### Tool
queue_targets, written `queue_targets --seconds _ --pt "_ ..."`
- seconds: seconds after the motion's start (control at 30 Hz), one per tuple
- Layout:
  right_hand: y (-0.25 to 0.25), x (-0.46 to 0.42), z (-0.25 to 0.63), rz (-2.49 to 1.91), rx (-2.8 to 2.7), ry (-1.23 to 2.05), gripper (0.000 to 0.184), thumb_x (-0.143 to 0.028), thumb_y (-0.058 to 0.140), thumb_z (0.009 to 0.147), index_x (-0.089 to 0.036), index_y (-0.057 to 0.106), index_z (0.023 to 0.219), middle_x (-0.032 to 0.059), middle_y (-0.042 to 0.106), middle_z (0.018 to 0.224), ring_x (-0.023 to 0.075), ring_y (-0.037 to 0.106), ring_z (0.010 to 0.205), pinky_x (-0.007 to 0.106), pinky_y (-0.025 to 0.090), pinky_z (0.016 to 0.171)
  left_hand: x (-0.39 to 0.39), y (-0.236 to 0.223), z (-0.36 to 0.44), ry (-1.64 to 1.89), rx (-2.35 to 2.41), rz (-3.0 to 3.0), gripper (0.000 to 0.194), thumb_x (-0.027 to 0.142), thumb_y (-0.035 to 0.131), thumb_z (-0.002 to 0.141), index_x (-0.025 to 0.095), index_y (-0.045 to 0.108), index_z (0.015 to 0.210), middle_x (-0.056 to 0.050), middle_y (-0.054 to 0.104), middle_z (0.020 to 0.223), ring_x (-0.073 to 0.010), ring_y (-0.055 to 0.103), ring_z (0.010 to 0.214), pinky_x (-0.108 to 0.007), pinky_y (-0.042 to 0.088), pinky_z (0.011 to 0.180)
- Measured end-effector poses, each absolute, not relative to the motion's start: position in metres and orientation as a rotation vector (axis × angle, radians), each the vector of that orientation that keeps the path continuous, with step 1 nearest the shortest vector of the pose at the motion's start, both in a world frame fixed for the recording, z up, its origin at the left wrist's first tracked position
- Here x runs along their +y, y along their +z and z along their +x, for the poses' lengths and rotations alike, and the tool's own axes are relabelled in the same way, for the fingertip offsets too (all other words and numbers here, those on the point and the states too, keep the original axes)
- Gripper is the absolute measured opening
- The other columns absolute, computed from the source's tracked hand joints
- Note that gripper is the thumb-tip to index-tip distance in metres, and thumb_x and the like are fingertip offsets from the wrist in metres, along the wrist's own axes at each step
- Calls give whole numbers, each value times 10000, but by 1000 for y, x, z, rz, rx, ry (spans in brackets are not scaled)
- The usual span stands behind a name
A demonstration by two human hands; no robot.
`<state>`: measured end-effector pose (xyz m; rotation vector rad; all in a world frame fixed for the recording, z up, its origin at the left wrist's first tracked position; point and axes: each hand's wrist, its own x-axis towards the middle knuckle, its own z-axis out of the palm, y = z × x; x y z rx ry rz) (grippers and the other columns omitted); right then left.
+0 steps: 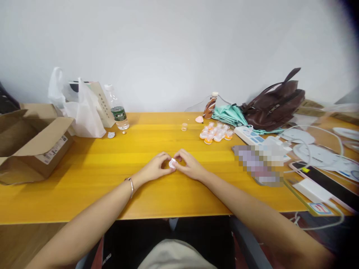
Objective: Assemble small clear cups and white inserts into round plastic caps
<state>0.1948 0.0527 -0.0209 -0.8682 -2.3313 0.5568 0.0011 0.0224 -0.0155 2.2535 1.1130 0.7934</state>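
Observation:
Just above the middle of the table's near half, my left hand [157, 166] and my right hand [188, 164] meet. Between their fingertips they pinch a small white round piece [172, 163], partly covered by the fingers; its exact kind is too small to make out. Both hands are closed on it. A bracelet [130, 186] circles my left wrist. Beyond my hands stands a small clear cup-like container [184, 127]. Farther right sits a cluster of small clear round containers [215, 133] with white and orange parts.
On the left are an open cardboard box [53, 149], a white plastic bag [84, 116] and a water bottle [119, 112]. A brown drink bottle [210, 106], teal cloth [230, 115], dark bag [277, 106], power strip [249, 136], phone [325, 183] and cables crowd the right.

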Motion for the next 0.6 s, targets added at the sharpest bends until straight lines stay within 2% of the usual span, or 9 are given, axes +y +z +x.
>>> queue_targets --seconds 0.07,0.13,0.47,0.6 --pt "-20 49 188 -854 -2342 578 190 -356 554 811 -173 520 849 26 525 817 143 498 741 269 420 683 23 -17 2 810 1121 2258 218 337 594 776 170 564 912 -34 541 879 -157 498 798 -274 410 727" --pt "-21 49 183 -848 -2310 615 161 -324 549 821 -170 508 805 15 492 776 132 473 708 254 403 652 22 -18 3 823 1134 2260 222 347 607 768 169 557 890 -29 534 858 -155 491 788 -276 405 730" --pt "-23 49 183 -760 -2190 865 149 -282 667 732 -165 588 780 -2 492 739 117 478 678 244 410 642 21 -17 6 840 1231 2235 327 436 680 683 162 542 795 -14 528 809 -151 500 746 -262 400 678" --pt "-26 51 183 -721 -2175 865 101 -260 614 774 -170 599 819 18 534 800 128 521 739 268 432 713 23 -18 4 867 1245 2197 317 427 691 673 156 562 777 -15 558 804 -143 522 722 -255 417 663"
